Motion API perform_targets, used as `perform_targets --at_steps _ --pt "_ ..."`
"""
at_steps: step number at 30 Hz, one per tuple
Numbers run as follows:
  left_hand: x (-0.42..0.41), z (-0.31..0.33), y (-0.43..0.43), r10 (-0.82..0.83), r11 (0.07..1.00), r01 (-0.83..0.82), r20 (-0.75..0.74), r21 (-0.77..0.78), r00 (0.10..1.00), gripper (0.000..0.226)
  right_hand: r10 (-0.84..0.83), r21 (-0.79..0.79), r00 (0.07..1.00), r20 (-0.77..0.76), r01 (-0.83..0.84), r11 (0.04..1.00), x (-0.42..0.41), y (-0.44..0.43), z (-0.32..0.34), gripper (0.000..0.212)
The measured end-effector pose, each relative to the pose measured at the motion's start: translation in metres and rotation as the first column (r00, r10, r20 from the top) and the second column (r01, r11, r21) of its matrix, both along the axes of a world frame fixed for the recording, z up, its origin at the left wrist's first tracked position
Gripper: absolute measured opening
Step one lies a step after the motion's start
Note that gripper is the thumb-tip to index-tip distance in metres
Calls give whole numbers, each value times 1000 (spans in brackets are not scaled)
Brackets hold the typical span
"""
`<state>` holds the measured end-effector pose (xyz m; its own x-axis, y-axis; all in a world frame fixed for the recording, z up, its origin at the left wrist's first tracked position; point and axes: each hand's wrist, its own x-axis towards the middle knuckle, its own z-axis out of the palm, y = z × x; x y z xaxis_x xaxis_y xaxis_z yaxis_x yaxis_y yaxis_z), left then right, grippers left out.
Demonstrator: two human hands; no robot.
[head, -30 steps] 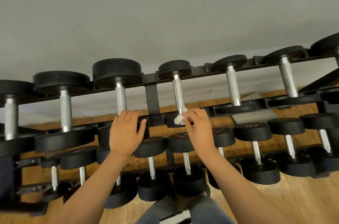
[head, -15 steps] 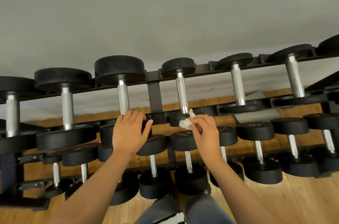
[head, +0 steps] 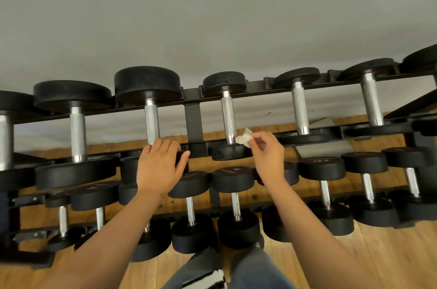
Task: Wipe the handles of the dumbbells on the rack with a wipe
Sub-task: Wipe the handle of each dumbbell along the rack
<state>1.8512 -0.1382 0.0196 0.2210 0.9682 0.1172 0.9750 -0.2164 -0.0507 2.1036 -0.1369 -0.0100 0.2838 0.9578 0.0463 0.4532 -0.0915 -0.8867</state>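
**Wipe at the foot of the centre handle**

The left hand (head: pixel 160 165) drapes relaxed fingers over a top-row dumbbell's (head: pixel 151 120) near head. Past the rack upright (head: pixel 192 123), the right hand (head: pixel 267 156) pinches the wipe (head: pixel 244 138) against the centre handle's (head: pixel 228 118) lower right edge. An open gap lies beyond.

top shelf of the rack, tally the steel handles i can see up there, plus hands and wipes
top-row steel handles: 6 clearly seen, the leftmost cut off by the frame edge
hands: 2, left hand and right hand
wipe: 1
total: 9
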Motion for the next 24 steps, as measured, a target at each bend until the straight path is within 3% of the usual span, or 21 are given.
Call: perform_targets --at_steps 4,16,21,24 --pt "0 -1 1 3 1000 -3 -16 12 1000 50 21 -2 999 -34 -21 1000 3 -19 -6 25" --pt "-1 -2 0 -2 1000 3 -33 14 999 48 -61 -15 987 -148 60 998 4 -16 -12 4" --pt "0 -2 1 -3 1000 3 -40 7 999 48 -84 -60 945 -315 68 996 12 -14 -17 11" --pt "-1 -3 1 -3 1000 3 -45 9 999 49 -109 -56 936 -335 95 994 7 -29 -22 11"
